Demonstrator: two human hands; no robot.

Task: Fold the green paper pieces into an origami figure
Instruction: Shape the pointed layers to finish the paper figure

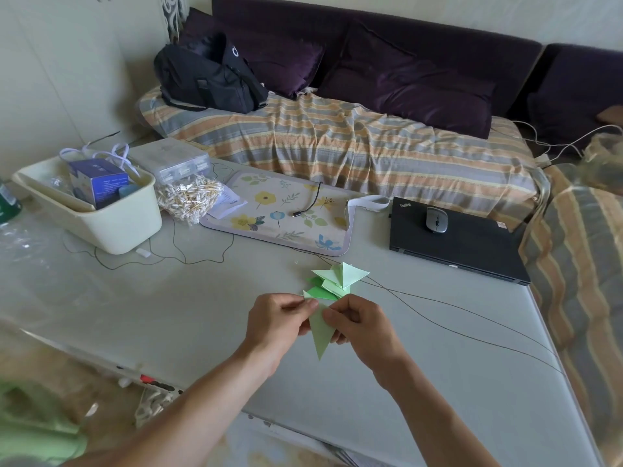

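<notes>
Left hand: the person's left hand (276, 318) was curled, thumb and fingertips pinching the upper left edge of a pale green folded paper triangle (320, 335).
Right hand: the right hand (359, 320) was curled as well, its fingers gripping the upper right edge of the same piece, so both hands held it above the table.
Held piece: the pale green folded paper triangle was long and narrow, its sharp tip pointing down toward the person, its wide end hidden between the fingers.
Other pieces: a small pile of folded green paper pieces (332, 281), some pale and some brighter green, lay on the grey-white tabletop (202, 315) just beyond the hands, its near edge meeting the fingertips in view.
Cable: a thin dark cable (455, 328) ran across the table from beside the pile toward the right edge.
Far side of table: a closed black laptop (465, 254) sat to the right with a grey computer mouse (436, 220) on its lid; a floral-print flat mat (286, 210) lay at centre; a cream plastic bin (111, 220) stood at left, with a clear bag of cotton swabs (188, 197) beside it.
Behind: a sofa under a striped orange and grey cover (337, 143) bore a black backpack (209, 75).
</notes>
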